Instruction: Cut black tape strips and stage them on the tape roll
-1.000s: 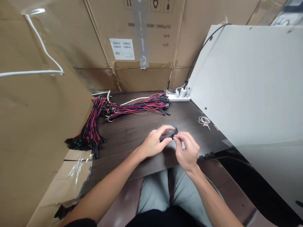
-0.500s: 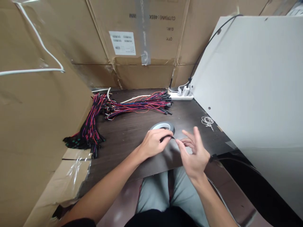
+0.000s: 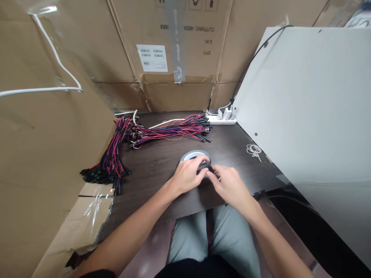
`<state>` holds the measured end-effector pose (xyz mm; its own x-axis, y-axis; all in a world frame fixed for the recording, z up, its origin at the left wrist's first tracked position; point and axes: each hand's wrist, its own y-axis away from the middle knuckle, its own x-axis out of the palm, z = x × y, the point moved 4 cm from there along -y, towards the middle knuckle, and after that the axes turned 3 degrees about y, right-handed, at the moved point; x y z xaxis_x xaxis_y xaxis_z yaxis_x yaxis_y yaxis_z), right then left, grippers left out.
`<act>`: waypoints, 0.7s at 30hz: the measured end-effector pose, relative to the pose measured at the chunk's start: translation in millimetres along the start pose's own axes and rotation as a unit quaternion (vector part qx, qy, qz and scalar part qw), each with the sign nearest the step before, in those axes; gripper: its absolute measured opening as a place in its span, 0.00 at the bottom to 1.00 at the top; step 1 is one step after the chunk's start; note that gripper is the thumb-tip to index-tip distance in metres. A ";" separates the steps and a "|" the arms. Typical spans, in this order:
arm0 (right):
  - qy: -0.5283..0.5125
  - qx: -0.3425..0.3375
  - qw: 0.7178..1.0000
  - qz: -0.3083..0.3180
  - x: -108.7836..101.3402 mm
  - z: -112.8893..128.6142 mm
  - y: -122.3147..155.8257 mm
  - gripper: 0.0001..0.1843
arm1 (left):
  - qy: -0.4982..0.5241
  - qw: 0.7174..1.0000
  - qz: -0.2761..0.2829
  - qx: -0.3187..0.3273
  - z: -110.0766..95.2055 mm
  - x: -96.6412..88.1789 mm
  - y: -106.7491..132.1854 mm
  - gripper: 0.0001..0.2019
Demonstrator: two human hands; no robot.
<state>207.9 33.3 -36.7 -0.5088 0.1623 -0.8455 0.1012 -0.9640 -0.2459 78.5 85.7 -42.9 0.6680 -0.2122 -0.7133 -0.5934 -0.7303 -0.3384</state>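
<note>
At mid-frame the left hand (image 3: pixel 185 178) clamps the dark tape roll (image 3: pixel 194 157) flat on the desk (image 3: pixel 162 162); the right hand (image 3: pixel 228 185) pinches at its near edge, no strip drawn free yet; the wire bundles (image 3: pixel 171 131) upper left lie untouched.

Left hand (image 3: pixel 185 178): your fingers curl, palm down.
Right hand (image 3: pixel 230 186): your fingertips pinch, touching the left hand's.

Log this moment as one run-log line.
left hand: grips black tape roll on dark table | right hand: fingertips at roll's near edge | wire bundles: lying behind
</note>
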 end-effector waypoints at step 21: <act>0.050 -0.227 0.972 -0.030 -8.2 -14.3 -9.9 0.20 | 0.057 0.996 0.051 -0.045 -0.8 -6.5 -1.3 0.11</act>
<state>223.3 44.5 -34.2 -0.4412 0.2565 -0.8600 0.4535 -0.7631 -0.4604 75.2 87.5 -37.3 0.6564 -0.3574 -0.6644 -0.6211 -0.7559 -0.2071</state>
